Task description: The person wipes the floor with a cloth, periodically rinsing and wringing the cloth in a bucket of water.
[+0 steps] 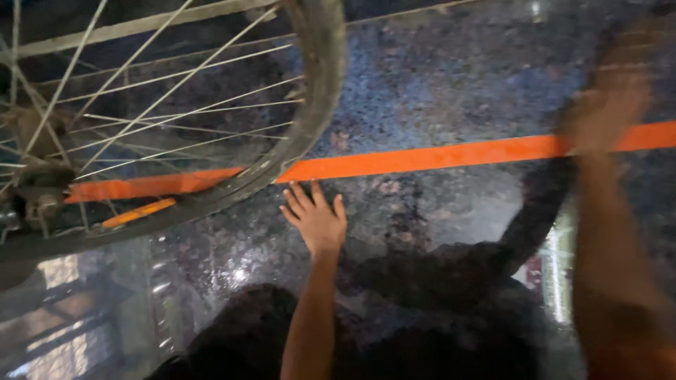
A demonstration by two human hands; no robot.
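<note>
The left hand [315, 219] reaches open-fingered toward the bicycle wheel [318, 91], empty. The right hand [611, 98] is blurred; I cannot tell its state. The wheel seems stiff, best gripped at the tyre.

Looks like a bike repair spot or workshop w/ a polished stone floor [451, 77], dark speckled granite type, glossy enough to mirror a window or lit shopfront (bottom left, blurry). A bicycle wheel [320, 91] w/ a worn tyre, thin metal spokes [176, 91] and a grimy hub [35, 186] sits right at floor level, so work is being done down on the floor, not at a bench. An orange stripe [422, 158] is set across the floor. An orange reflector [137, 212] is clipped in the spokes. Dim lighting, prob. indoors or under cover; can't tell more than that.
</note>
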